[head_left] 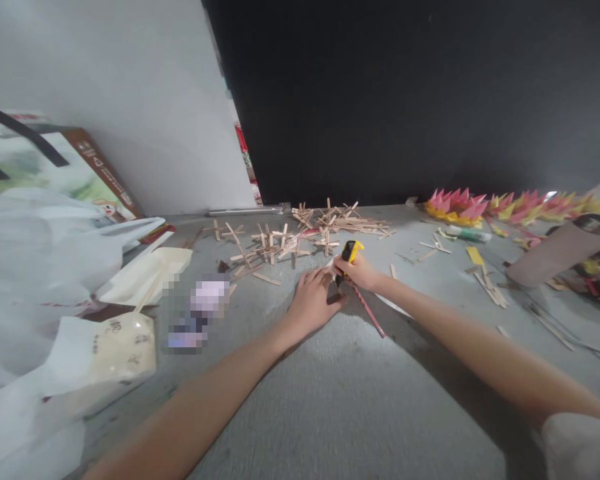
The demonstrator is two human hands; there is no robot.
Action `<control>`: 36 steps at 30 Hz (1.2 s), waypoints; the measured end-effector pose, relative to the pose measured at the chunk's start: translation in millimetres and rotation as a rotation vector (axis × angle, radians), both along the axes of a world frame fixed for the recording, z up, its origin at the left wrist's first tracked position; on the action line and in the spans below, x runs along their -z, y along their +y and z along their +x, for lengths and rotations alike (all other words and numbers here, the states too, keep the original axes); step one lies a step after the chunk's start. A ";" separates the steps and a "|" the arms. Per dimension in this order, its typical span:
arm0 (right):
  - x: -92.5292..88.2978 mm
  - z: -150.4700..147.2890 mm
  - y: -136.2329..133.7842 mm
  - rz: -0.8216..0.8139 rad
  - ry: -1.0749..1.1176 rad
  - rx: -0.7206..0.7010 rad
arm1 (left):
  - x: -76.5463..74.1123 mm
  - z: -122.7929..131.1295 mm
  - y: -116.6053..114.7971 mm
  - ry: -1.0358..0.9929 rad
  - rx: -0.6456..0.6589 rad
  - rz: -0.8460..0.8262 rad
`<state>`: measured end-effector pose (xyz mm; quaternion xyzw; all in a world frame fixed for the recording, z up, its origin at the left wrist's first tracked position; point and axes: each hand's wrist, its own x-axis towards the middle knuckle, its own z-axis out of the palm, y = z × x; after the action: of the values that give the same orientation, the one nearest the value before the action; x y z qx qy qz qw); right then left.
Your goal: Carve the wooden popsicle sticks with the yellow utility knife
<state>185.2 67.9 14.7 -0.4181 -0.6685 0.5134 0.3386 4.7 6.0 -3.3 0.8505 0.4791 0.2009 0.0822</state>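
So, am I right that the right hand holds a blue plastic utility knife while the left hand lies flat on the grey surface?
Not quite: the head view shows the utility knife in the right hand is yellow, not blue; the left hand does lie flat on the grey surface.

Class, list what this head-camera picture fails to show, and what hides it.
Head view: whatever lies under the left hand, covered by that hand.
Head view: the blade of the yellow cutter, hidden by the right hand gripping it.
Head view: the pixelated patch blurs what lies there.
Head view: the row of paper shapes is cut off by the right edge.
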 end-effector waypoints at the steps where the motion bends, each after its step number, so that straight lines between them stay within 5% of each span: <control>1: 1.0 1.0 -2.3 0.001 0.011 0.005 | 0.2 0.0 0.2 0.001 -0.001 -0.001; 7: 11.5 13.7 -25.8 0.025 0.066 0.027 | 1.8 -1.0 0.8 0.013 -0.011 -0.034; 17: 5.0 -3.2 2.6 0.015 0.035 0.049 | -2.6 0.3 -0.5 0.013 -0.008 -0.026; 26: 9.1 9.3 -20.3 -0.038 0.063 0.002 | 3.1 -0.4 1.8 0.022 -0.022 -0.029; 36: -2.8 2.5 -35.3 0.207 -0.052 0.007 | 3.2 -2.4 2.1 0.008 0.007 -0.031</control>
<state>187.8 32.7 17.5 -0.3963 -0.7251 0.4296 0.3642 2.2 8.1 -6.5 0.8515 0.4796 0.1900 0.0942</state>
